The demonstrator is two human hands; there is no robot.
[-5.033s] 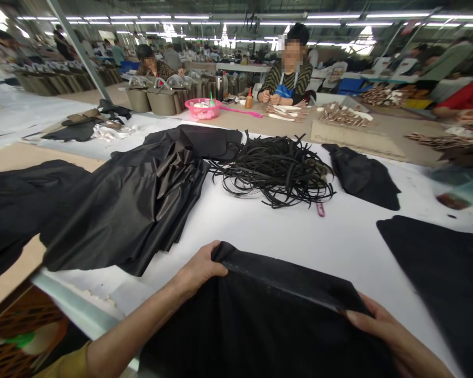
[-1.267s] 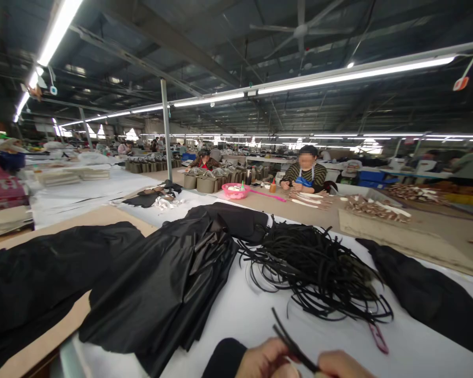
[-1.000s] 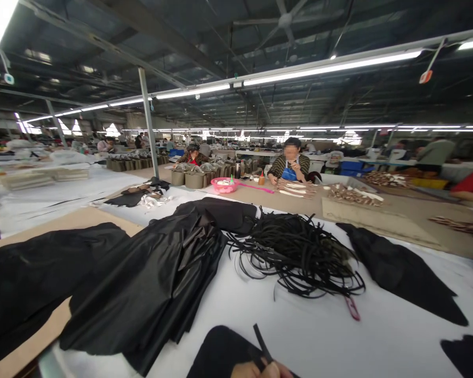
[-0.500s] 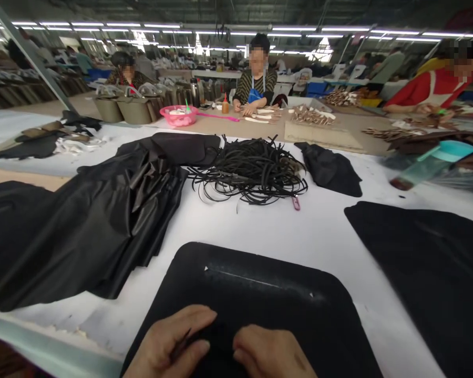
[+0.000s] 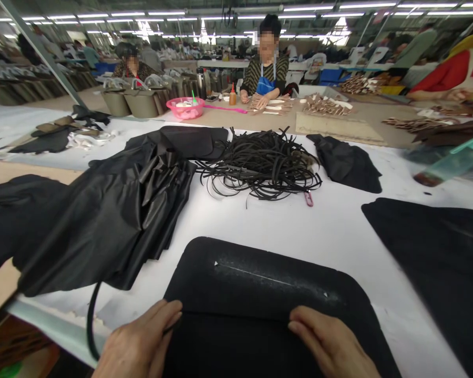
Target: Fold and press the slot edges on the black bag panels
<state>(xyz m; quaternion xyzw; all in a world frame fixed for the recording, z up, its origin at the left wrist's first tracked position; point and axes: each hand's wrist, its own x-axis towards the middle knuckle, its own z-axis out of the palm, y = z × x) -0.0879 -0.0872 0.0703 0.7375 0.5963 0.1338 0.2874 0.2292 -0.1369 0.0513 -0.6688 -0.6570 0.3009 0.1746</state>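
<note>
A black panel [image 5: 268,257] with rounded corners lies on the table in front of me, marked with a pale chalk-like line between two small white triangles. My left hand [image 5: 142,336] is closed in a pinch on a thin black strip [image 5: 90,320], whose loose end curves down to the left of it. My right hand [image 5: 327,336] is pinched over the panel's right half. A dark straight line runs across the panel between my fingertips and looks like the strip pulled taut. Against the black panel its outline is hard to make out.
A heap of black strips [image 5: 268,165] lies ahead, with a small pink tool [image 5: 308,199] beside it. Draped black material [image 5: 102,220] is on the left; another black panel [image 5: 437,252] lies right. Co-workers, a pink basin [image 5: 185,109] and a teal-lidded bottle [image 5: 449,163] are farther off.
My hands have moved apart, from close together over the panel to its left and right sides. The strip's loose end now shows at the left. The view has shifted slightly left.
</note>
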